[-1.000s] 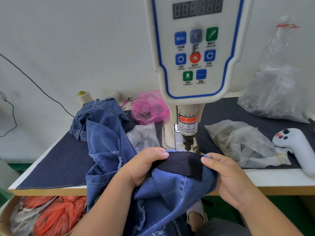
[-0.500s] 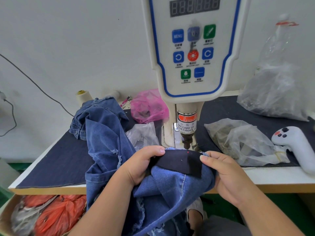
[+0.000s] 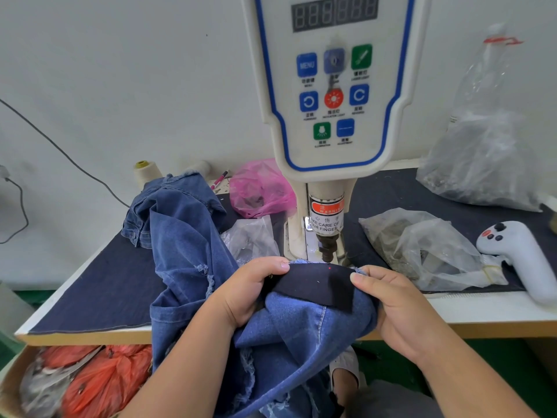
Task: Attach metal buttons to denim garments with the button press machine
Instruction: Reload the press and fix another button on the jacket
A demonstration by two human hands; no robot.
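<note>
The denim garment [image 3: 289, 336] is held by both hands at the front edge of the tabletop [image 3: 90, 297], right under the button press machine [image 3: 331, 116]. The left hand [image 3: 250, 291] has a closed grip on the left side of the cloth, with the thumb laid on top. The right hand [image 3: 401, 312] has a closed grip on the right side, with the fingers curled round the folded edge.

Between the two grips, a dark navy band [image 3: 316, 285] of the garment is stretched flat. A small red dot of light [image 3: 329, 268] is seen on it. Just behind the grips, the black punch [image 3: 328, 248] of the machine hangs over the band, not touching it. A red warning label [image 3: 327, 206] is stuck above the punch.

To the right of the right hand, a clear plastic bag [image 3: 422, 248] lies close by, and a white handheld controller [image 3: 521, 257] lies farther out. A big clear bag [image 3: 488, 158] stands at the back right. Behind the left hand, a small clear bag [image 3: 250, 239] and a pink bag [image 3: 259, 188] are seen. A thread cone [image 3: 146, 173] stands at the back left. Orange bags [image 3: 99, 381] sit in a box below the tabletop.

The garment is mid-blue and soft-looking, with frayed spots. More of it is piled up to the left of the left hand, and some hangs down off the tabletop.
</note>
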